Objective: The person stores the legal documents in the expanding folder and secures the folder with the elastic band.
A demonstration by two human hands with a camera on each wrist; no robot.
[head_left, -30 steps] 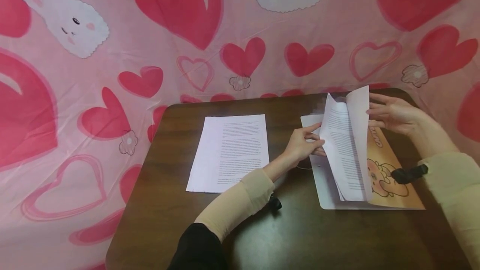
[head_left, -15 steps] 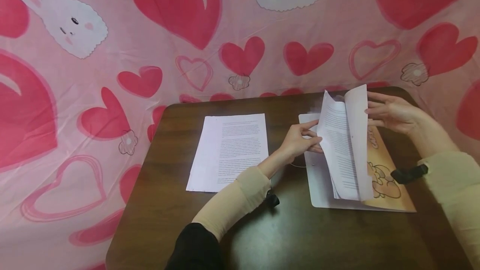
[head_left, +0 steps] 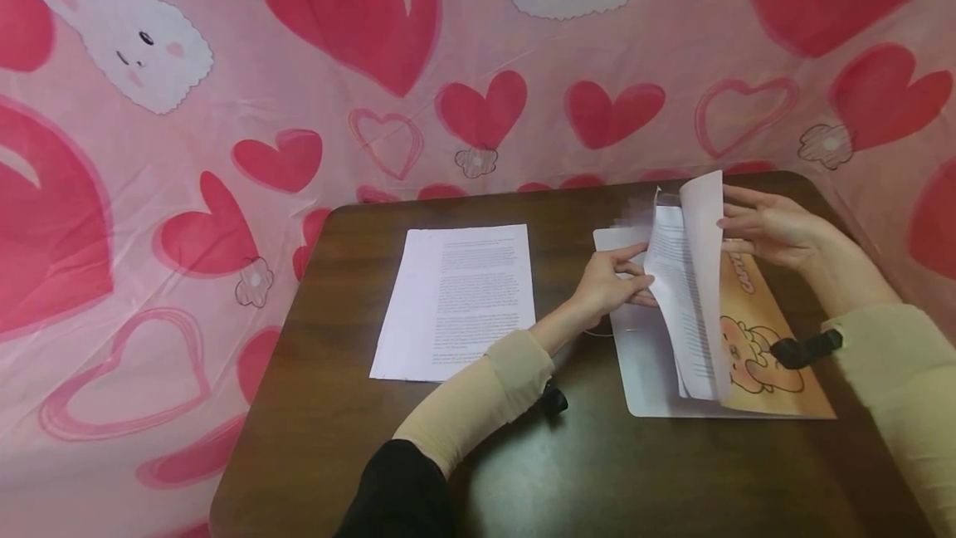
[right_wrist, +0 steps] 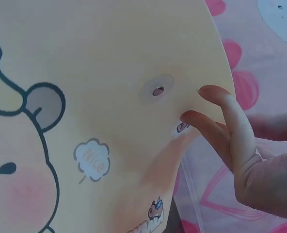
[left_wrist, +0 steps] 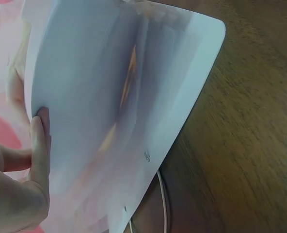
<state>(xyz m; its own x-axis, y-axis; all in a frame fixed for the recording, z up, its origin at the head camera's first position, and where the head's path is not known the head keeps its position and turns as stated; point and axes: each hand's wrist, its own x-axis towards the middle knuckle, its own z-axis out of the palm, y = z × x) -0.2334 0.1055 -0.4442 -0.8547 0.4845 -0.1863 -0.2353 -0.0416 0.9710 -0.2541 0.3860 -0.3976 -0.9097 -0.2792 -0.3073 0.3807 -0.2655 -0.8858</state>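
A document folder [head_left: 777, 368] with an orange cartoon cover and white inside lies open at the table's right side. Printed sheets [head_left: 675, 305] stand tilted within it, beside a curved, raised white panel [head_left: 708, 272]. My left hand [head_left: 608, 282] pinches the sheets' left edge; the left wrist view shows its fingertips on the paper. At the upper edge of the raised panel, my right hand [head_left: 773, 227] holds the folder. In the right wrist view its fingers overlap the cream cartoon cover [right_wrist: 100, 63], near a metal eyelet [right_wrist: 158, 91]. How far the sheets reach inside is hidden.
To the left, a stack of printed paper [head_left: 459, 301] lies flat on the brown wooden table [head_left: 321, 438]. A thin string [left_wrist: 163, 199] hangs from the folder's white edge. A pink cloth [head_left: 314, 40] with hearts and rabbits backs the table.
The left hand and sheets shifted slightly left, then back right. The raised panel and right hand moved a little left. The paper stack stays put.
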